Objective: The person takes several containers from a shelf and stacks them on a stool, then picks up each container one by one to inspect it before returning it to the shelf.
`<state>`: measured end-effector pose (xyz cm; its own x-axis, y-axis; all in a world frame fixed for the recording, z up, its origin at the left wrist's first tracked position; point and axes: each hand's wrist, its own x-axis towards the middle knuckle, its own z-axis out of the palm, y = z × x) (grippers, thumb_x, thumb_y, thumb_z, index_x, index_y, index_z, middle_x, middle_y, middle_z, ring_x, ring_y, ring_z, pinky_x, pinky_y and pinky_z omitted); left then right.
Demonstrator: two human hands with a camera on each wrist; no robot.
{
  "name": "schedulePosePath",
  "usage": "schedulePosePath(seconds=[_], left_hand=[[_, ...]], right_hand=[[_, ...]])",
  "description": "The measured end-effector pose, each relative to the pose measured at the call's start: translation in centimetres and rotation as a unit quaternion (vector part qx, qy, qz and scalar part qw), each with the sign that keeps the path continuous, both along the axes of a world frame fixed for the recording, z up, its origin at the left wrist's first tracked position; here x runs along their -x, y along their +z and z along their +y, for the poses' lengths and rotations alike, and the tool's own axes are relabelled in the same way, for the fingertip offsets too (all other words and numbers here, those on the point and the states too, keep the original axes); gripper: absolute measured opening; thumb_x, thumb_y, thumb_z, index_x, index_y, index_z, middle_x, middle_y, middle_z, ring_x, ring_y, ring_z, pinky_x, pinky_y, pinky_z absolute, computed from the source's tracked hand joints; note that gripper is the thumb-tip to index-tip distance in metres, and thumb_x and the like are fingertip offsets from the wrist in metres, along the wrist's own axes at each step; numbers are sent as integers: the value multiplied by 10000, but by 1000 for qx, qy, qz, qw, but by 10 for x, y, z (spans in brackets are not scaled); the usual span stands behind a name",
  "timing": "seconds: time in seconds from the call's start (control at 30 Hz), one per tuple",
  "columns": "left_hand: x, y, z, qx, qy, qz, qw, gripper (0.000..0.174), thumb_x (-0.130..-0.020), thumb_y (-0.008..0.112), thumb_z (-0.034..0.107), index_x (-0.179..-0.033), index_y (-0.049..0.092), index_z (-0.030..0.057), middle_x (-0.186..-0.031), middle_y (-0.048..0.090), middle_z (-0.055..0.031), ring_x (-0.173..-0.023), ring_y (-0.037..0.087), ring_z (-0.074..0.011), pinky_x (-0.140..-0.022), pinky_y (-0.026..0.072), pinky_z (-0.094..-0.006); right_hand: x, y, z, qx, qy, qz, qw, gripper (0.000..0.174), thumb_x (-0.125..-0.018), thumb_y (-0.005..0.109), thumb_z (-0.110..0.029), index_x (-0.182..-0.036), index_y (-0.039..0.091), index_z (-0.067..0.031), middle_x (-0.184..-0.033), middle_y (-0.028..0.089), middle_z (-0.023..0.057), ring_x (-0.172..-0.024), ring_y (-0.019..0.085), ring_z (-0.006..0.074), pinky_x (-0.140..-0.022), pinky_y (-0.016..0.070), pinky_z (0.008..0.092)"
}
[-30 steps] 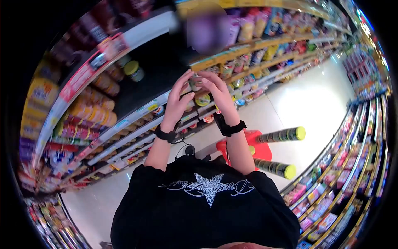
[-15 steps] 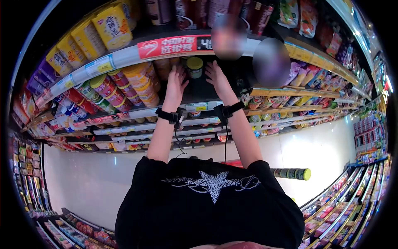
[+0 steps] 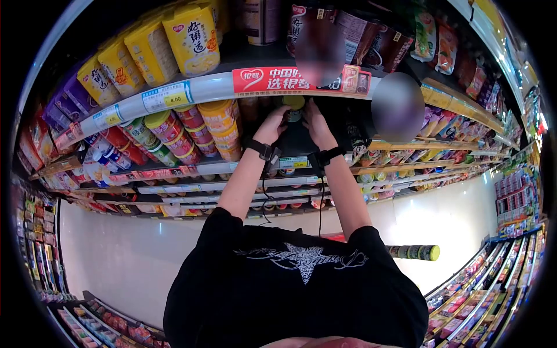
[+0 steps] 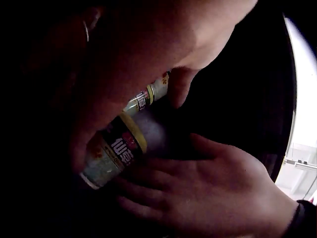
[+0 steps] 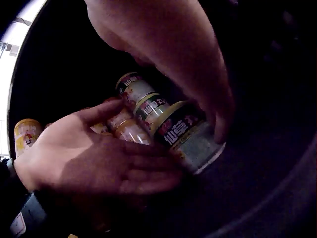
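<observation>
On a dark shelf stands a can [image 3: 294, 103] with a yellow-green lid and a black-and-white Chinese label. My left hand [image 3: 271, 127] reaches in at its left side, my right hand [image 3: 318, 126] at its right. Seen from the right wrist, the left fingers lie almost straight along the front can [image 5: 190, 141], and the right fingers reach down its other side. Two more cans [image 5: 151, 109] of the same label line up behind it. In the left wrist view the left hand covers part of the can [image 4: 111, 156]; the surroundings are dark.
Columns of stacked orange-topped cans [image 3: 222, 127] stand left of the hands. Above them runs a shelf edge with a red sign [image 3: 255, 81], carrying yellow packs [image 3: 191, 37]. Behind on the right, a stack of cans [image 3: 413, 252] juts out past the black shirt [image 3: 301, 296].
The view has turned to face the shelf. Both hands have moved deeper under the upper shelf and closed in from either side to the can with the yellow-green lid.
</observation>
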<state>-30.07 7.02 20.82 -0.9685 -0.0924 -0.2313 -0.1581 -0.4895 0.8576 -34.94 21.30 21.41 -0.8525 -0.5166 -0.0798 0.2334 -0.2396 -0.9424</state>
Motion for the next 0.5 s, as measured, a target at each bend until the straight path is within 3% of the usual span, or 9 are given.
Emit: schedulePosePath(seconds=[0.3,0.33,0.4,0.43,0.5], left_hand=[[-20,18,16,25,13,-19,999,257,-806,629,244,-1049,564,188,-903,546,33,-833,475,-110,-768,355,-298],[-21,8,16,49,-41,7,998,540,-772,622,315,-1268,428,229,-1169,487,1,-1074,405,-158,-917,264,-415],[-33,15,28,62,-47,-14,997,548,-767,630,327,-1267,427,233,-1160,488,0,-1063,404,-152,-910,267,-410],[-42,19,36,65,-48,-14,997,571,-768,628,330,-1287,409,233,-1217,469,-6,-1138,374,-156,-941,250,-423],[-54,25,52,86,-52,16,995,718,-773,603,373,-1391,267,230,-1340,367,-31,-1245,295,-181,-1004,197,-434]], right_hand=[[-21,7,13,-60,5,-8,998,731,-901,377,-561,-1418,234,-64,-1476,220,147,-1363,190,298,-1080,150,438],[-29,12,19,-59,-1,-12,998,730,-900,381,-561,-1417,241,-65,-1471,232,146,-1360,199,299,-1079,156,431],[-41,13,28,-60,-15,-22,998,728,-898,389,-561,-1414,253,-66,-1461,256,145,-1354,218,302,-1079,168,417],[-46,13,33,-57,-21,-14,998,717,-900,393,-551,-1412,261,-67,-1446,285,140,-1347,241,301,-1074,192,414],[-60,12,44,-44,-68,0,997,704,-906,384,-543,-1411,267,-67,-1438,303,136,-1340,259,300,-1067,210,420]])
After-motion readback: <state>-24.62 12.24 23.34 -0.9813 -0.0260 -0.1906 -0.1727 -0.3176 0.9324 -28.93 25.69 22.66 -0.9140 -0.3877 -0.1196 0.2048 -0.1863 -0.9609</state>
